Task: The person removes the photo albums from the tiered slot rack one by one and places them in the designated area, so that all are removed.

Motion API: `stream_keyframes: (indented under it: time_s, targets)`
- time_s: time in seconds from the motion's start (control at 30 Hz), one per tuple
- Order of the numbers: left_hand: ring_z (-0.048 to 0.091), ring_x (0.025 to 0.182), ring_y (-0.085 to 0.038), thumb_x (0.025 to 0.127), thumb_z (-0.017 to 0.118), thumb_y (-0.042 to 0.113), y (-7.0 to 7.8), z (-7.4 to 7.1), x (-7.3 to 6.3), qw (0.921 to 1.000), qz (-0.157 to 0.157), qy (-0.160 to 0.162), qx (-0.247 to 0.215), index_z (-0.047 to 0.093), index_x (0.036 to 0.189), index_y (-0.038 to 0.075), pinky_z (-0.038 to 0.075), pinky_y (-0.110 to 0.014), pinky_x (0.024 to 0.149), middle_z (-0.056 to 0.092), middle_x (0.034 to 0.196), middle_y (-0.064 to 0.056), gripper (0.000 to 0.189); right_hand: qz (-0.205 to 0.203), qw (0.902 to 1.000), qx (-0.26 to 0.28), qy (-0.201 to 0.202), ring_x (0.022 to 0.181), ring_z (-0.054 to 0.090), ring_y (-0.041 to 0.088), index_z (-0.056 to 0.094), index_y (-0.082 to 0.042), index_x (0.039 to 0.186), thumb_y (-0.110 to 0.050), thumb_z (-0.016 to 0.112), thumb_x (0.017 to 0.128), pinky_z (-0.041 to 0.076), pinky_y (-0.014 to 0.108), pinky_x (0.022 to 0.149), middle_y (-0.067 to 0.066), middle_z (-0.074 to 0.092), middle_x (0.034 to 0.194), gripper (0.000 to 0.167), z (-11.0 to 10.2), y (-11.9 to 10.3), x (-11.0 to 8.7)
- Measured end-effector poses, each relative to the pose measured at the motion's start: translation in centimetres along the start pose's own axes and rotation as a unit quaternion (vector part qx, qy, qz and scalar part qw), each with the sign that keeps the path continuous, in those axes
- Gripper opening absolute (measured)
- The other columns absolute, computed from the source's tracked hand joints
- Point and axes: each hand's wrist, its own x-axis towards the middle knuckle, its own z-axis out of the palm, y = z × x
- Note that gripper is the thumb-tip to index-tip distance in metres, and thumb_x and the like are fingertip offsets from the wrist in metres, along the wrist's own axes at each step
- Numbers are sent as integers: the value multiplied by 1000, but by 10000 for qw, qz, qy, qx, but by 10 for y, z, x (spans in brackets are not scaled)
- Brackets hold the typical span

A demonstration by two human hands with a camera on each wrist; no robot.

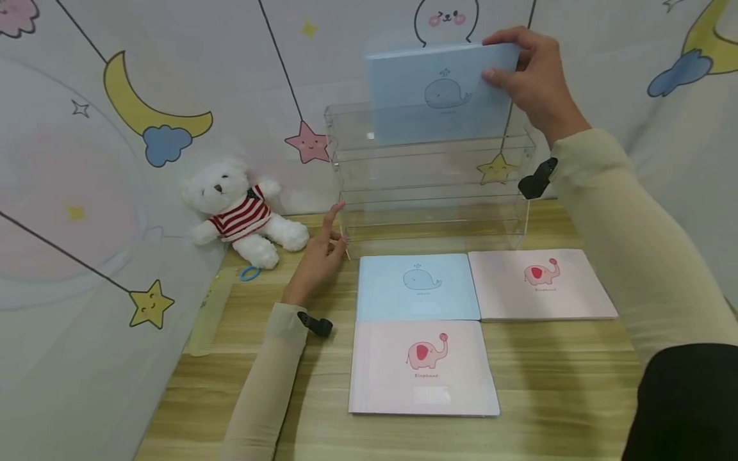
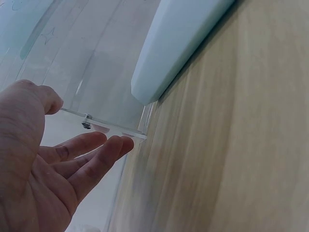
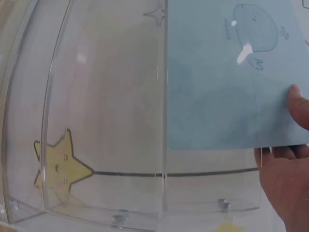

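My right hand (image 1: 539, 83) holds a light blue book (image 1: 403, 96) by its right end, thumb on the whale cover and fingers behind. The book stands upright, its lower part overlapping the top tier of a clear acrylic rack (image 1: 432, 224). In the right wrist view the book's (image 3: 207, 96) lower edge lines up with a rack ledge. My left hand (image 1: 319, 259) touches the rack's left side, index finger pointing up. Seen from the left wrist, thumb and fingertips (image 2: 126, 144) lie along the clear panel's edge. A second blue whale book (image 1: 415, 301) lies in front of the rack.
Two pink elephant books (image 1: 380, 365) lie flat, one nearest me and another (image 1: 501, 288) at the right. Left of the rack sits a white teddy bear (image 1: 242, 218), with a blue ring (image 1: 250, 274) and a pale yellow strip (image 1: 210, 314) nearby. A patterned cloth hangs behind.
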Motion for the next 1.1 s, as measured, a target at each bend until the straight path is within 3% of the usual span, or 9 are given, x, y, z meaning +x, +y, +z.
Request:
stream_keyframes:
  time_s: [0.17,0.33,0.7,1.1]
  targets:
    - [75,74,-28,115,48,26,1,0,-1,10000,-34,7,-18,10,170,50,55,-40,72,76,116,-20,71,184,9973,695,174,126,66,18,76,-26,132,-7,76,100,44,39,125,-1,73,133,38,2,-1,2]
    - [76,74,-28,115,49,24,0,0,-1,10000,-26,12,-8,10,170,49,55,-39,72,76,115,-20,72,212,9947,976,228,126,66,18,78,-24,130,-5,76,99,44,40,125,-4,73,128,36,4,-1,0]
    - [75,72,-28,115,49,25,-2,-1,0,10000,-49,23,-29,11,169,51,56,-39,72,77,113,-19,72,-552,9947,742,446,126,69,15,77,-21,129,-7,76,99,50,40,119,-3,73,133,33,10,2,-5]
    - [73,71,-26,115,48,24,-4,-2,-2,10000,-58,-2,-29,9,169,52,55,-40,72,76,113,-19,73,-807,9929,670,564,124,69,14,78,-20,126,-6,75,99,49,37,120,-5,74,128,31,11,-10,-8]
